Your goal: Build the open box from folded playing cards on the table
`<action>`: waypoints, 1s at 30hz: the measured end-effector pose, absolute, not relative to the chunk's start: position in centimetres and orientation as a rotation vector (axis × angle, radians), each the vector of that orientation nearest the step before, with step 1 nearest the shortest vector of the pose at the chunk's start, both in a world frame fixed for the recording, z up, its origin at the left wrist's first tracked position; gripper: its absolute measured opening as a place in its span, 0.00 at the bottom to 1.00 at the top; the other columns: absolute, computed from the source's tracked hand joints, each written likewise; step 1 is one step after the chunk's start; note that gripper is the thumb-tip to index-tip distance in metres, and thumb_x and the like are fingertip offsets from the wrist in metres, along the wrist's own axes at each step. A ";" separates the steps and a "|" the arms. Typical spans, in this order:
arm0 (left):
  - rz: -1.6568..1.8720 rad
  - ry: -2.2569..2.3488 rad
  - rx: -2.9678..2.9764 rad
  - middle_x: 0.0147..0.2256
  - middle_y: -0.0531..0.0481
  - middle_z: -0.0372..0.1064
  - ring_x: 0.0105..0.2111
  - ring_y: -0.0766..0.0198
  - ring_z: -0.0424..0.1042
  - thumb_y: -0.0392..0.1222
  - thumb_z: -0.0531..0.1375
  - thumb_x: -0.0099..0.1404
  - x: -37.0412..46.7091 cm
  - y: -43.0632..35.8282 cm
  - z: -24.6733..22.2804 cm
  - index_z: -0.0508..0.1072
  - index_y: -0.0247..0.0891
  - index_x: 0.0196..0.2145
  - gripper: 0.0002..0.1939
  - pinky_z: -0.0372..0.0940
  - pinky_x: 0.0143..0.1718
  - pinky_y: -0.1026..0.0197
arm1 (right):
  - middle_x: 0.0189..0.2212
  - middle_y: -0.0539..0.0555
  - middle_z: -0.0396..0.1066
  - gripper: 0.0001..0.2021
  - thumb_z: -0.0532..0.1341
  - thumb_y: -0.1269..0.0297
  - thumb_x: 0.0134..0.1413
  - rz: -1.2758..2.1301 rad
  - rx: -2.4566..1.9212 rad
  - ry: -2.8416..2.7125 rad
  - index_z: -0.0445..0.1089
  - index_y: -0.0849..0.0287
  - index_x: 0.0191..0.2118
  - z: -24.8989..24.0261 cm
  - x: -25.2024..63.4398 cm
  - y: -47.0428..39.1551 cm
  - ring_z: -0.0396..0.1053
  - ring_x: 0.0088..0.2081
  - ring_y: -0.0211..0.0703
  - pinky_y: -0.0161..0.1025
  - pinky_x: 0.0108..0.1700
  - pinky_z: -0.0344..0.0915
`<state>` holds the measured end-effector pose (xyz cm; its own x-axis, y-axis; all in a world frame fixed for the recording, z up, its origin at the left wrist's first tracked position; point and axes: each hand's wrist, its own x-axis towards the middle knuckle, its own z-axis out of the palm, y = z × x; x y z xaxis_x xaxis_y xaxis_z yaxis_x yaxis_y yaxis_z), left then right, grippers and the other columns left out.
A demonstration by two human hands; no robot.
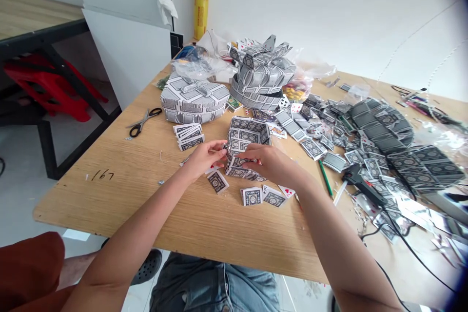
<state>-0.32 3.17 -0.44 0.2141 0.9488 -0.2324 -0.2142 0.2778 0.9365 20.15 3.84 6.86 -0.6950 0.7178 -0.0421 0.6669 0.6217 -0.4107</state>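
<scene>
An open box made of folded playing cards with black-and-white backs stands on the table in front of me. My left hand is closed, thumb and fingers pinching at the box's left edge. Over the front wall, my right hand is closed too, its fingertips gripping the wall from above. Close by lie a loose card face down, a small pile of folded cards and a fanned stack of folded cards. Whether a separate card is between my left fingertips I cannot make out.
Black-handled scissors lie on the left. Behind stand a lidded card box and a tall woven card piece. To the right are a green pencil, a corded glue gun and scattered cards. Another person's shoe shows below.
</scene>
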 end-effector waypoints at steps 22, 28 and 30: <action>0.993 1.162 1.230 0.38 0.45 0.76 0.34 0.60 0.73 0.42 0.64 0.60 0.1 2.7 -0.5 0.76 0.37 0.44 0.15 0.70 0.31 0.61 | 0.35 0.54 0.73 0.13 0.59 0.73 0.58 0.516 -1.274 -2.833 0.77 0.52 0.44 7.3 19.6 3.8 0.70 0.33 0.41 0.36 0.34 0.59; 0.989 1.129 1.253 0.41 0.43 0.76 0.32 0.61 0.73 0.43 0.63 0.61 0.4 2.5 -0.3 0.76 0.35 0.47 0.16 0.70 0.31 0.60 | 0.35 0.53 0.74 0.12 0.61 0.74 0.56 0.642 -1.296 -2.828 0.77 0.53 0.42 7.9 19.6 4.0 0.70 0.33 0.40 0.36 0.34 0.60; 0.975 1.147 1.304 0.43 0.42 0.75 0.35 0.60 0.73 0.44 0.61 0.63 0.3 2.5 -0.4 0.76 0.35 0.48 0.17 0.70 0.34 0.60 | 0.35 0.53 0.74 0.12 0.60 0.74 0.57 0.616 -1.301 -2.828 0.77 0.54 0.42 7.7 19.5 4.0 0.70 0.33 0.41 0.36 0.34 0.60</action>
